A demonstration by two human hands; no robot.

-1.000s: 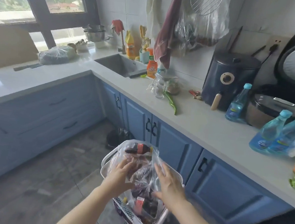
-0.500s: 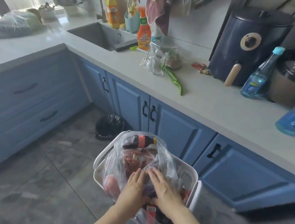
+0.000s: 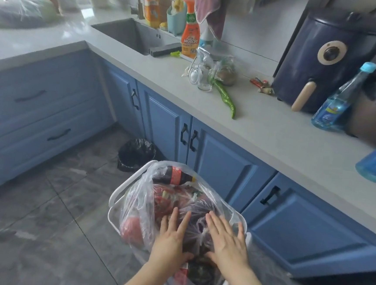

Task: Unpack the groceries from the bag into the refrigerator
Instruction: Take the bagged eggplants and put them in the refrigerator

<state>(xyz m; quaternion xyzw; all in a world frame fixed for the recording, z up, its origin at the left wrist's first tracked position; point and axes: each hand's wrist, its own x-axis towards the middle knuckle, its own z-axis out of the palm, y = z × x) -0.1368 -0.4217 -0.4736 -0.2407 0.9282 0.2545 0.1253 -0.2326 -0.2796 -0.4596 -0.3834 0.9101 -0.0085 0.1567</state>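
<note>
A clear plastic grocery bag (image 3: pixel 140 208) sits in a white basket (image 3: pixel 116 195) on the floor in front of the blue cabinets. Inside it I see a dark cola bottle (image 3: pixel 172 175) with a red label at the top, a red round fruit (image 3: pixel 133 228) at the left, and dark purple produce (image 3: pixel 199 209) in a thinner inner bag. My left hand (image 3: pixel 170 239) and my right hand (image 3: pixel 226 241) lie side by side on that inner bag, fingers straight and spread. No refrigerator is in view.
A grey countertop (image 3: pixel 262 135) runs along the right with a green pepper (image 3: pixel 225 98), glass jars (image 3: pixel 202 75), a navy air fryer (image 3: pixel 326 59) and blue bottles (image 3: pixel 338 103). A sink (image 3: pixel 135 34) lies behind. A black-lined bin (image 3: pixel 136 155) stands beyond the basket.
The view has tilted down and closer to the basket. Both hands slid from the bag's sides onto the top of the inner bag and flattened, fingers now spread.
</note>
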